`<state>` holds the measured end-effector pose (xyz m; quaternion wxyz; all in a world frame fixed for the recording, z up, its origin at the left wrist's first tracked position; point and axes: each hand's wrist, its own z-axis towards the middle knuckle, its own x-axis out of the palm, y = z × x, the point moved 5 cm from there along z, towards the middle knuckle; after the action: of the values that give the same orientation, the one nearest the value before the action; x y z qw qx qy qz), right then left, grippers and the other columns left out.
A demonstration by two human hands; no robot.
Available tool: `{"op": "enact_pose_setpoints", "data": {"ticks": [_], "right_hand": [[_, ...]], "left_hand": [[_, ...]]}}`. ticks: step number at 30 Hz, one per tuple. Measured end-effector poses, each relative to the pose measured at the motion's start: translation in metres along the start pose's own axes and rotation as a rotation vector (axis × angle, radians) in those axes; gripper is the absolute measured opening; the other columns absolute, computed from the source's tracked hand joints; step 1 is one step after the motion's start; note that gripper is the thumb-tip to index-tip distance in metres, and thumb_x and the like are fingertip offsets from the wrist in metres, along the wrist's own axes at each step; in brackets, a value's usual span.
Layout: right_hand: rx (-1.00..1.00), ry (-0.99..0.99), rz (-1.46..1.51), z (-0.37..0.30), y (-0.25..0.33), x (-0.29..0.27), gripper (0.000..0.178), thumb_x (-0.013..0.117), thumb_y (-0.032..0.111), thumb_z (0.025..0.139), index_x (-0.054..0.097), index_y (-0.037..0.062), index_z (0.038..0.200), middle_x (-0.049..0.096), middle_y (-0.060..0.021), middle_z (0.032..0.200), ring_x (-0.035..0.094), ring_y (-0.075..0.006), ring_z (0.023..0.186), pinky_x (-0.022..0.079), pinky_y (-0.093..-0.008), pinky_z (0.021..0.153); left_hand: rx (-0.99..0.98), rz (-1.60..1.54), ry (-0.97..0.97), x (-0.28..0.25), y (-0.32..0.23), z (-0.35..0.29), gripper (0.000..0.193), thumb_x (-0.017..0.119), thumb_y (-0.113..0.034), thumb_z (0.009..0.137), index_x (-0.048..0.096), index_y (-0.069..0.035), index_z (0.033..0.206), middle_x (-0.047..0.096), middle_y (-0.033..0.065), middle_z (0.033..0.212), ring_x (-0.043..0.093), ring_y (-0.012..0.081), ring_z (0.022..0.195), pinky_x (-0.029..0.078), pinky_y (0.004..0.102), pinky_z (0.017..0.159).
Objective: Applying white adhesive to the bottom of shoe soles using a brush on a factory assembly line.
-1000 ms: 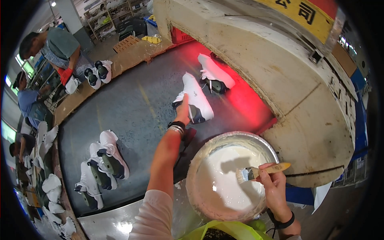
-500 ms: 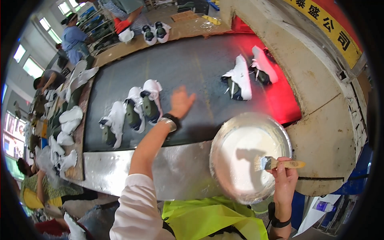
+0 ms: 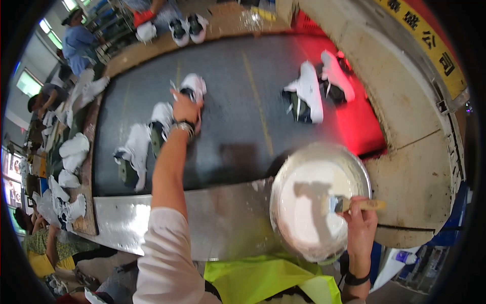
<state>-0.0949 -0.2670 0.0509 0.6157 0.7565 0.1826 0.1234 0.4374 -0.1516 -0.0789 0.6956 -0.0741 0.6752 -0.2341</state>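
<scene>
My left hand (image 3: 186, 109) grips a white shoe (image 3: 194, 86) with a dark opening, its fingers closed about the near end. Just left of it on the dark conveyor belt (image 3: 228, 111) stand two more shoes: a white and dark green shoe (image 3: 161, 119) and a white shoe (image 3: 135, 149) at the near left. My right hand (image 3: 360, 218) holds a flat paintbrush (image 3: 372, 204) by its wooden handle. The bristles hang over a metal bowl (image 3: 276, 202) of white liquid (image 3: 309, 223), casting a shadow on it.
Two shoes, a white shoe (image 3: 310, 93) and a red-lit shoe (image 3: 336, 76), stand by the glowing opening of a beige machine (image 3: 415, 167). White shoe parts (image 3: 74, 152) line the left ledge. Across the belt, a person (image 3: 152, 7) stands beside a shoe pair (image 3: 188, 29).
My left hand has moved left from above the bare belt onto the rightmost of the three shoes, which now sits farther away. My right hand keeps the brush over the bowl. The view has shifted slightly.
</scene>
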Motion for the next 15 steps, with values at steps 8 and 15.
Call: {"op": "enact_pose_setpoints", "data": {"ticks": [8, 15], "right_hand": [[-0.103, 0.077, 0.038, -0.013, 0.031, 0.013, 0.018, 0.051, 0.010, 0.095, 0.054, -0.0013, 0.108, 0.060, -0.0097, 0.098, 0.060, -0.0147, 0.087, 0.053, -0.0320, 0.079], [-0.121, 0.110, 0.066, -0.056, 0.025, -0.012, 0.019, 0.052, 0.011, 0.095, 0.055, -0.0018, 0.109, 0.059, -0.0098, 0.096, 0.060, -0.0148, 0.086, 0.053, -0.0320, 0.079]], "left_hand": [[0.193, 0.153, 0.158, -0.019, 0.027, -0.010, 0.068, 0.073, -0.052, 0.064, 0.064, 0.004, 0.101, 0.066, 0.0243, 0.096, 0.064, 0.0374, 0.092, 0.051, 0.0424, 0.081], [0.805, 0.176, 0.296, -0.115, 0.016, -0.200, 0.066, 0.076, -0.039, 0.066, 0.053, 0.000, 0.113, 0.066, 0.0203, 0.081, 0.065, 0.0353, 0.073, 0.052, 0.0428, 0.063]]}}
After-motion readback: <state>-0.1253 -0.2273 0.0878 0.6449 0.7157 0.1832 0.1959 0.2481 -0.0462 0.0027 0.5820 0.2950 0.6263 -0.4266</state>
